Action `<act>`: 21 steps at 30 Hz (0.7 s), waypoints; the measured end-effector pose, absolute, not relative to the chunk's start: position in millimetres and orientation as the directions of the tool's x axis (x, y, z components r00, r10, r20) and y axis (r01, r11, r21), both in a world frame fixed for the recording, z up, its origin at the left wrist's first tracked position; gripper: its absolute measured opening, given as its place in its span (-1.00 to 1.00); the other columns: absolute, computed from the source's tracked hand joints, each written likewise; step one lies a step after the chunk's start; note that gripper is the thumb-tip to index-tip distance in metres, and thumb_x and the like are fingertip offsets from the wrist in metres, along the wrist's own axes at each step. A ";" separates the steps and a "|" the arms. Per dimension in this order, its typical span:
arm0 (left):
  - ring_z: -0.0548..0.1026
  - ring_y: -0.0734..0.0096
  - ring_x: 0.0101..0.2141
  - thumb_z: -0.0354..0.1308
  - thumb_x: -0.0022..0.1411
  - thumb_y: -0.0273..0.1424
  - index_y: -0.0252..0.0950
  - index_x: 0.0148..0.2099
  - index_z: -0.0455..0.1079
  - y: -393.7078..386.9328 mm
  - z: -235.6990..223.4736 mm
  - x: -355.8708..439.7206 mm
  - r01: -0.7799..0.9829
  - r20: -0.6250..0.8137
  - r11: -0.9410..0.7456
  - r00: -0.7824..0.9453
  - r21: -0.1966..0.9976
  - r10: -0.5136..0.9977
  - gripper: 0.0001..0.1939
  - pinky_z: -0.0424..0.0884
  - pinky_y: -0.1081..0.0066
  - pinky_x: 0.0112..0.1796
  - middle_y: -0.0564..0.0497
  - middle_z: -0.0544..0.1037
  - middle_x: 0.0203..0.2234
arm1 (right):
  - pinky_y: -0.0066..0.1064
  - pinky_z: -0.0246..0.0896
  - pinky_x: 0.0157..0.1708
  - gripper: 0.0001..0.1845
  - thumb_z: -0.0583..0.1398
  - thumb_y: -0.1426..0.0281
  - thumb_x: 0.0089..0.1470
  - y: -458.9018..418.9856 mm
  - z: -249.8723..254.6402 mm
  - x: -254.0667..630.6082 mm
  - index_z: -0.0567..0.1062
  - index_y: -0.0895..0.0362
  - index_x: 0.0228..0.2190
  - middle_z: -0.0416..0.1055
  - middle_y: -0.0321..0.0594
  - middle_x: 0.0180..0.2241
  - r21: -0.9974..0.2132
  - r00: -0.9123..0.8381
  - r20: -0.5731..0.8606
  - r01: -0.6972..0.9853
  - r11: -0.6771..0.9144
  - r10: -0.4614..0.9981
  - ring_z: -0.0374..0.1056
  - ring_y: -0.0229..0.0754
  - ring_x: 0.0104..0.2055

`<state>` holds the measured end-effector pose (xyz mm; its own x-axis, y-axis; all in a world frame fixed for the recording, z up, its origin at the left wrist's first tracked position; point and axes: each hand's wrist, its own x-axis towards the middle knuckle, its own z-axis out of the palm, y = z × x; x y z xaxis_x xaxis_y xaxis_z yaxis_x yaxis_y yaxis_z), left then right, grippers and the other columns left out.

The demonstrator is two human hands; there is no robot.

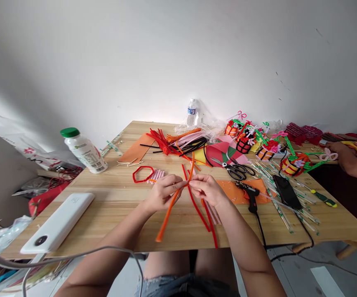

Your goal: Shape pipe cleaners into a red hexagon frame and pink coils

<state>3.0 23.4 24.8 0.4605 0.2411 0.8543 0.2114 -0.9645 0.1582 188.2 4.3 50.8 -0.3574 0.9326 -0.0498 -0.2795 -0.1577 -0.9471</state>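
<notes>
My left hand (167, 190) and my right hand (205, 188) meet above the front of the table, both with fingers pinched. Between them is an orange pipe cleaner (168, 216), its long end slanting down toward me and another end pointing up. Both hands grip it near its middle, where the fingertips hide part of it. Below lie red pipe cleaners (199, 210) and pale pink ones (214, 212). Left of my left hand rest a red pipe-cleaner hexagon (135, 175) and a small woven pink piece (156, 175).
A glue gun (249, 192) lies on orange felt, near black scissors (238, 170), a phone (286, 192) and wrapped sticks (279, 210). Finished little baskets (265, 152) stand back right. A white bottle (84, 150) and power bank (59, 220) are left. Another person's arm (348, 159) is far right.
</notes>
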 end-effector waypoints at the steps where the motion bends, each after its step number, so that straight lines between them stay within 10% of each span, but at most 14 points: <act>1: 0.42 0.44 -0.37 0.06 0.17 -0.59 -0.28 0.08 0.31 23.4 22.5 2.7 0.258 0.849 -0.958 0.473 0.123 0.236 -0.59 0.37 0.43 -0.37 -0.09 0.46 -0.32 | -0.57 -0.25 -0.74 -0.78 0.33 0.33 -0.21 4.4 50.8 187.8 0.42 0.19 -0.57 0.12 -0.48 -0.78 -0.946 -0.342 -0.054 -0.282 -0.158 0.938 -0.01 -0.45 -0.75; 8: 0.41 0.45 -0.40 0.12 0.14 -0.58 -0.30 -0.03 0.35 21.1 19.1 4.1 0.418 0.893 -0.908 0.415 -0.016 0.176 -0.67 0.35 0.44 -0.39 -0.06 0.48 -0.38 | -0.57 -0.25 -0.72 -0.78 0.32 0.32 -0.18 4.7 50.4 187.3 0.42 0.19 -0.53 0.13 -0.48 -0.76 -0.948 -0.374 -0.015 -0.289 -0.131 0.927 -0.04 -0.47 -0.74; 13: 0.38 0.50 -0.51 0.12 0.15 -0.48 -0.35 -0.30 0.43 18.8 25.0 8.6 0.134 0.787 -0.848 0.320 0.513 0.527 -0.92 0.31 0.47 -0.48 -0.01 0.44 -0.52 | -0.54 -0.05 -0.65 -0.82 0.26 0.30 -0.05 3.8 47.7 190.7 0.47 0.17 -0.49 0.28 -0.36 -0.64 -0.978 -0.312 0.209 -0.082 0.193 0.927 0.10 -0.39 -0.63; 16: 0.13 0.61 -0.72 0.09 0.15 -0.33 -0.38 -0.45 0.40 22.0 26.2 6.9 -0.126 0.347 -0.327 0.465 0.936 0.814 -0.77 0.10 0.55 -0.69 0.16 0.13 -0.76 | -0.43 0.16 -0.49 -0.88 0.21 0.35 0.03 2.8 47.4 191.6 0.53 0.14 -0.45 0.34 -0.27 -0.54 -0.804 -0.289 0.527 0.135 0.579 0.800 0.19 -0.31 -0.52; 19: -0.12 0.67 -0.77 0.10 0.09 -0.22 -0.38 -0.52 0.36 26.1 27.7 2.6 -0.175 -0.009 0.182 0.698 0.968 0.716 -0.69 -0.10 0.58 -0.77 0.26 -0.13 -0.79 | -0.30 0.25 -0.33 -0.85 0.16 0.38 0.10 2.8 49.2 192.4 0.56 0.05 -0.39 0.37 -0.22 -0.48 -0.606 -0.380 0.665 0.229 0.762 0.643 0.25 -0.22 -0.41; 21: -0.12 0.68 -0.76 0.15 0.06 -0.20 -0.39 -0.49 0.38 26.1 30.3 0.7 -0.194 -0.012 0.196 0.681 0.961 0.732 -0.68 -0.11 0.59 -0.76 0.26 -0.11 -0.78 | -0.25 0.26 -0.26 -0.85 0.16 0.36 0.10 3.6 51.4 194.4 0.57 0.01 -0.37 0.38 -0.22 -0.47 -0.602 -0.390 0.663 0.231 0.765 0.639 0.27 -0.18 -0.37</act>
